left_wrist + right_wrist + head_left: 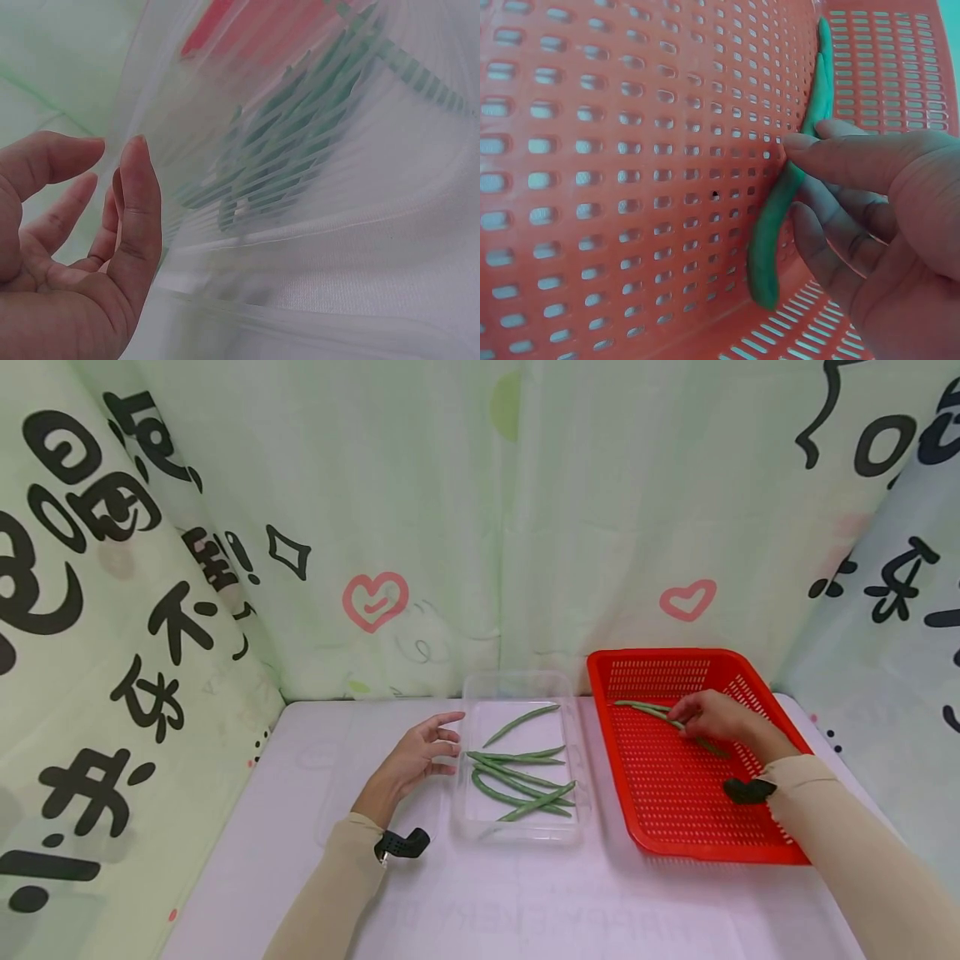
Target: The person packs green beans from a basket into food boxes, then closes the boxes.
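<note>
Your left hand (420, 756) rests on the counter (480, 893), fingers relaxed and holding nothing, just beside the clear tray (520, 837) of green beans (517, 772). Right of it sits the red basket (678, 827); there your right hand (716, 717) pinches a green bean (660, 712) against the perforated floor. A printed curtain (450, 510) hangs behind the pale counter.
</note>
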`<control>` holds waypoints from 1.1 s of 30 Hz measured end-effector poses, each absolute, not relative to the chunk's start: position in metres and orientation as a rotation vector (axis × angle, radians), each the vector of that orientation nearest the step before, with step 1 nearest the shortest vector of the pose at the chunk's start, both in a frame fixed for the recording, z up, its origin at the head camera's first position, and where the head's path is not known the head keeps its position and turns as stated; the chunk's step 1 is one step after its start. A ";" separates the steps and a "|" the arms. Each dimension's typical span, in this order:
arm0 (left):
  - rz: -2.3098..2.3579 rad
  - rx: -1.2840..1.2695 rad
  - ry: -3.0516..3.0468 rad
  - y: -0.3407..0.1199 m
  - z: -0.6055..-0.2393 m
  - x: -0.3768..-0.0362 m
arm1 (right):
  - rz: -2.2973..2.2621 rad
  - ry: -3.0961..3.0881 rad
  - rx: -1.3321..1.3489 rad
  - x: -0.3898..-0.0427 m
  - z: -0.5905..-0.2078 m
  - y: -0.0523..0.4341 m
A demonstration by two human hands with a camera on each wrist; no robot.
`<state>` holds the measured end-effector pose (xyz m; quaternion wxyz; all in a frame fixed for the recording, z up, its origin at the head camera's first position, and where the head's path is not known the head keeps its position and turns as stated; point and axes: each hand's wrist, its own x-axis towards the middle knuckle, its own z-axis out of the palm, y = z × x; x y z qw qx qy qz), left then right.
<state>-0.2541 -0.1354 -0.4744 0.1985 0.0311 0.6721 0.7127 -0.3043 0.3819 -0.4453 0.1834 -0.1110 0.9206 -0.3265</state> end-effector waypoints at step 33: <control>1.986 0.075 1.896 -0.135 -0.474 -0.253 | -1.095 2.566 -0.309 -0.291 -0.418 0.362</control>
